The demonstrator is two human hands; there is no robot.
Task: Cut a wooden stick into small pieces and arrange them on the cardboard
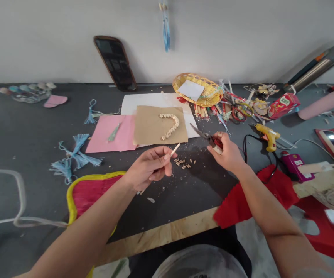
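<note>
Between the thumb and fingers of my left hand (154, 164) is a thin pale wooden stick (175, 149), its free end pointing up and right. My right hand (226, 152) grips pruning shears (201, 133) by their red and white handle, with the dark blades pointing up and left, apart from the stick. Short cut stick pieces (183, 163) lie scattered on the dark table between my hands. Beyond them, a curved row of small pale pieces (174, 126) rests on a brown paper sheet (148, 125).
Pink paper (100, 135) and blue tassels (78, 148) lie at left. A phone (116, 63) leans on the wall. Behind stands a wicker basket (181, 79) near loose sticks. At right are a yellow glue gun (267, 136), cables, a red cloth (238, 204) and a pink bottle (326, 101).
</note>
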